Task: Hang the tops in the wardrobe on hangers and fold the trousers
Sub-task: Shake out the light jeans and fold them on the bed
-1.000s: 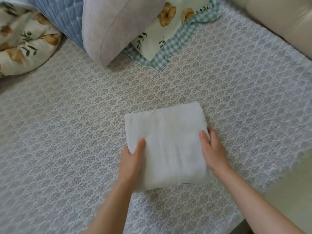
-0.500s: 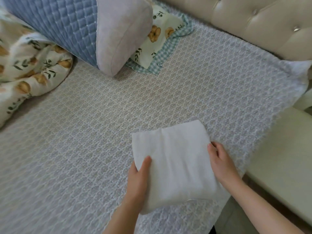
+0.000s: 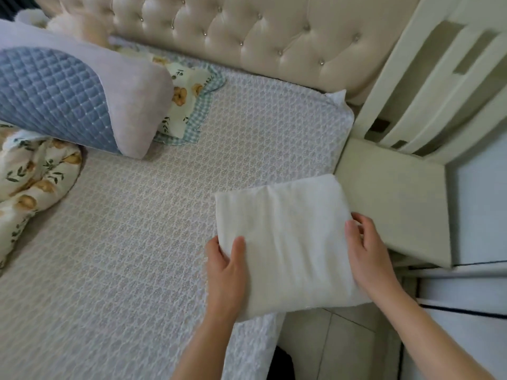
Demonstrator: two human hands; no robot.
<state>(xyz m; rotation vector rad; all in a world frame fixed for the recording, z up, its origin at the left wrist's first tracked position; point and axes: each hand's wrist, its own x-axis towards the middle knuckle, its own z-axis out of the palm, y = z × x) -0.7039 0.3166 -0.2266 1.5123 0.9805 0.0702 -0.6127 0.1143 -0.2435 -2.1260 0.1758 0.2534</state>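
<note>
The 2 hands are holding the folded white trousers (image 3: 285, 242) at the right edge of the bed. The left hand (image 3: 227, 267) is gripping the left side of the bundle. Its thumb is lying on top of the cloth and the other fingers are going under it, out of sight. The right hand (image 3: 367, 250) is clamping the right side in a similar way, with the thumb on top and the curled fingers wrapping round the edge. So both hands are closed on the garment, and neither one is free.

The trousers are folded into 1 thick rectangle. The left part of it is sitting over the patterned bed cover (image 3: 137, 242). The far right corner is appearing just beside the cream bedside cabinet (image 3: 392, 198), and the near right corner is hanging over the tiled floor (image 3: 343, 346). I cannot tell whether the bundle is resting on the bed or is lifted a little above it.

Well apart from the trousers, at the far left, a blue quilted bolster (image 3: 55, 94) is lying on the bed. A floral pillow (image 3: 189, 105) with a checked border is showing from under its end. A floral quilt (image 3: 27, 182) is bunching at the left edge. The tufted headboard (image 3: 260, 37) is standing behind them.
</note>
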